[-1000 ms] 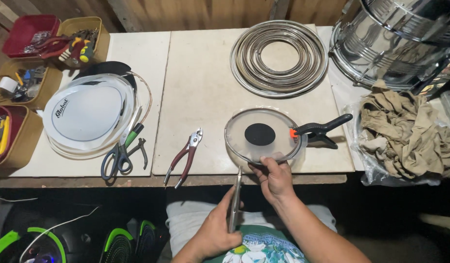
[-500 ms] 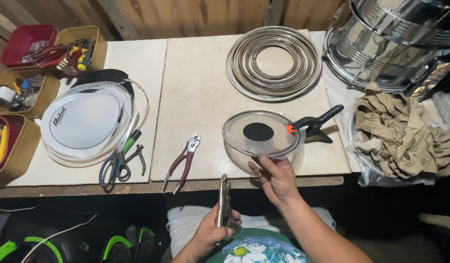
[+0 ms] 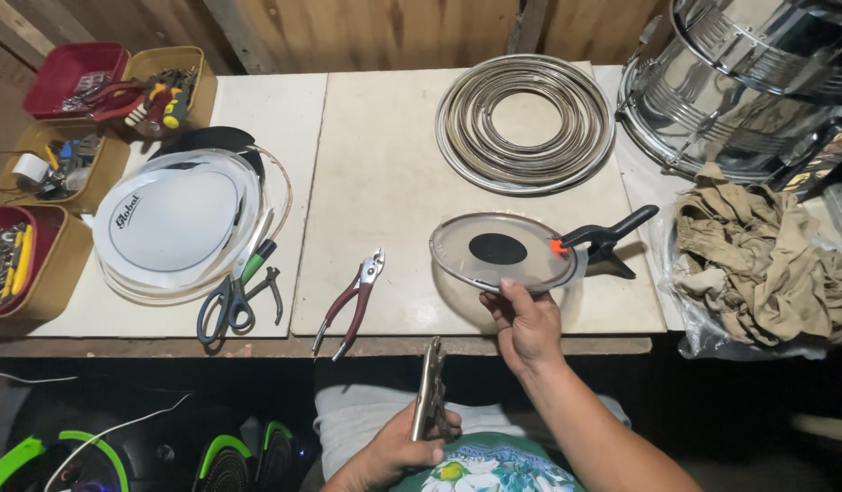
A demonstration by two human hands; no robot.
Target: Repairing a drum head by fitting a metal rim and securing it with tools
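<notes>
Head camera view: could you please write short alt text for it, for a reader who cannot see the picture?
A person's right hand grips the near rim of a clear round drumhead with a black centre dot, clamped at its right edge by a black spring clamp. The left hand holds a flat metal tool upright over the lap. Red-handled pliers and scissors lie on the workbench.

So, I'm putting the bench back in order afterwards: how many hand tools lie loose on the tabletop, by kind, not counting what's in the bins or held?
Scissors: 1
Red-handled pliers: 1
Black spring clamp, clipped on the clear drumhead's rim: 1
Total: 3
</notes>
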